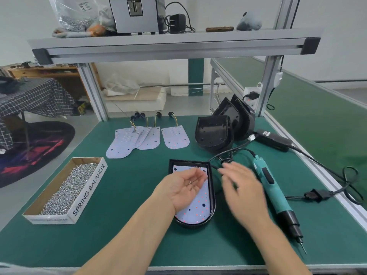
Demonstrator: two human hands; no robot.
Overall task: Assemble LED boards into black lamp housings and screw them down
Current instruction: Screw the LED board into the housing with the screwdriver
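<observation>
Under the loosely cupped, upturned fingers of the left hand (184, 187), a black D-shaped plastic lamp housing (212, 195) is seen on the green mat (139, 225), with a white, hole-dotted LED board (198, 211) seated inside it. A few small silver screws (190, 183) are carried on the open palm, not gripped. Left of those fingers, an oblong cardboard box (87, 195) is filled with shiny metal screws (67, 191). The right hand (242, 187) is blurred, its fingers slack and holding nothing, just beside a teal electric screwdriver (272, 187). Beyond the fingertips, flat spare boards (147, 137) and stacked glossy housings (214, 133) are laid.

Green bench (139, 195) bears screw box (87, 187), LED boards (174, 138), housings (214, 135), screwdriver (272, 187), probably adapter (274, 140).
</observation>
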